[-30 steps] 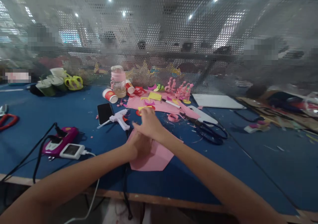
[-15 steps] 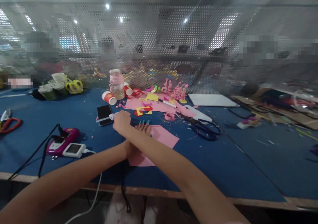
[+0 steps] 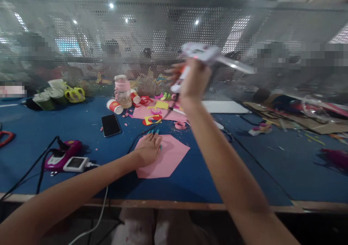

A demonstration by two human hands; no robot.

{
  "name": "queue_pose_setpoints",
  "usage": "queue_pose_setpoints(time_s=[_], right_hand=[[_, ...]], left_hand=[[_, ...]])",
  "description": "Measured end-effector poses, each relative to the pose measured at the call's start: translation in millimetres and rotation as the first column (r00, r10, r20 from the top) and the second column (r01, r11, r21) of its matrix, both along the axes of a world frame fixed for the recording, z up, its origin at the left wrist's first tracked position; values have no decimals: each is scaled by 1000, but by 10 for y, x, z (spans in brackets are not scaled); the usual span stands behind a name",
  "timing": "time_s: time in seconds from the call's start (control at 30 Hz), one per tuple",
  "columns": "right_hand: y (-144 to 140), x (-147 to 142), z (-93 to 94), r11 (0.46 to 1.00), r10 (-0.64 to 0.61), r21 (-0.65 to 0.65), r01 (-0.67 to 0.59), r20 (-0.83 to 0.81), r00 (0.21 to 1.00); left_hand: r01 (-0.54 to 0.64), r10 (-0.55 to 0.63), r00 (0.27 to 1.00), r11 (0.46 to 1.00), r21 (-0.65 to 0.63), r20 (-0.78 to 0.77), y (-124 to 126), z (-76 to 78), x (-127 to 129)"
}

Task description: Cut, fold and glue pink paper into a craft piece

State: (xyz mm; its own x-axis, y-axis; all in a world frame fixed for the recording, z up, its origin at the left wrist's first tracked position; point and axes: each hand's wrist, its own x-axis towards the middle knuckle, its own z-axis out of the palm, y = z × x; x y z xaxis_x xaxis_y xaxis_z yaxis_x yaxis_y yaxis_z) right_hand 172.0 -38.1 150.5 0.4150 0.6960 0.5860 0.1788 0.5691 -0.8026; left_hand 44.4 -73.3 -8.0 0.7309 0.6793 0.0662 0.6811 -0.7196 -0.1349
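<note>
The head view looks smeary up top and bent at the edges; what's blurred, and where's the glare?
Head view: the raised right hand and its glue gun are motion-blurred; the left hand on the pink paper is sharper; ceiling lights flare through the mesh screen; the table edge bows.

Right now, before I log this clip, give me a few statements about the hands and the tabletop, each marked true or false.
1. The right hand holds a glue gun raised above the table. True.
2. The left hand rests flat on the pink paper. True.
3. The phone lies on the pink paper. False: it lies on the blue table, apart from it.
4. The left hand grips scissors. False: it holds nothing, palm down.
</note>
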Motion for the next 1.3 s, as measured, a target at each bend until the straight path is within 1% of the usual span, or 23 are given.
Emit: queue_pose_setpoints(time_s=[0.03, 0.07, 0.1, 0.17, 0.23, 0.3, 0.33, 0.4, 0.47, 0.53, 0.6, 0.8, 0.97, 1.17, 1.3], right_hand=[[-92, 188, -12, 1000, -11, -29, 8, -114, 993], [-193, 347, -69, 994, 23, -104, -39, -160, 987], [-298, 472, -169, 974, 62, -201, -101, -189, 980], [-501, 616, -471, 915, 113, -351, -201, -256, 960], [-666, 645, -825, 852, 147, -448, -270, -291, 946], [-780, 606, -1132, 791, 152, -515, -330, -356, 922], [-818, 573, -1248, 758, 153, -543, -361, -390, 908], [-866, 498, -1395, 683, 166, -602, -414, -424, 890], [-890, 427, -1452, 635, 197, -628, -450, -432, 880], [-900, 371, -1466, 608, 212, -642, -466, -435, 875], [-903, 337, -1473, 607, 199, -651, -455, -431, 880], [-868, 281, -1502, 634, 180, -666, -392, -366, 913], [-811, 226, -1494, 602, 175, -690, -403, -378, 909], [-781, 199, -1493, 600, 129, -711, -367, -367, 921], [-768, 177, -1490, 581, 127, -719, -382, -383, 915]], left_hand=[[18, -18, 1000, 1000, 15, 3, -2, -10, -1], [37, -37, 999, 999, 35, 16, -2, -24, -2], [46, -48, 998, 997, 56, 35, -1, -41, -2], [16, -23, 996, 996, 85, 89, 1, -71, 1], [-30, 20, 991, 997, 76, 132, 1, -86, 7], [-42, 35, 990, 998, 49, 139, -2, -80, 9], [-34, 28, 991, 999, 39, 132, -4, -72, 9], [-19, 16, 993, 999, 29, 115, -7, -51, 4], [-15, 12, 994, 999, 33, 104, -10, -34, -3], [-11, 8, 995, 999, 34, 96, -12, -22, -7], [-8, 4, 996, 999, 32, 94, -17, -15, -8], [9, -11, 996, 1000, 23, 89, -28, -6, -6], [10, -12, 996, 1000, 20, 90, -7, -25, -9], [8, -13, 993, 999, 38, 119, 2, -53, -6], [5, -10, 995, 999, 45, 101, -2, -59, -3]])
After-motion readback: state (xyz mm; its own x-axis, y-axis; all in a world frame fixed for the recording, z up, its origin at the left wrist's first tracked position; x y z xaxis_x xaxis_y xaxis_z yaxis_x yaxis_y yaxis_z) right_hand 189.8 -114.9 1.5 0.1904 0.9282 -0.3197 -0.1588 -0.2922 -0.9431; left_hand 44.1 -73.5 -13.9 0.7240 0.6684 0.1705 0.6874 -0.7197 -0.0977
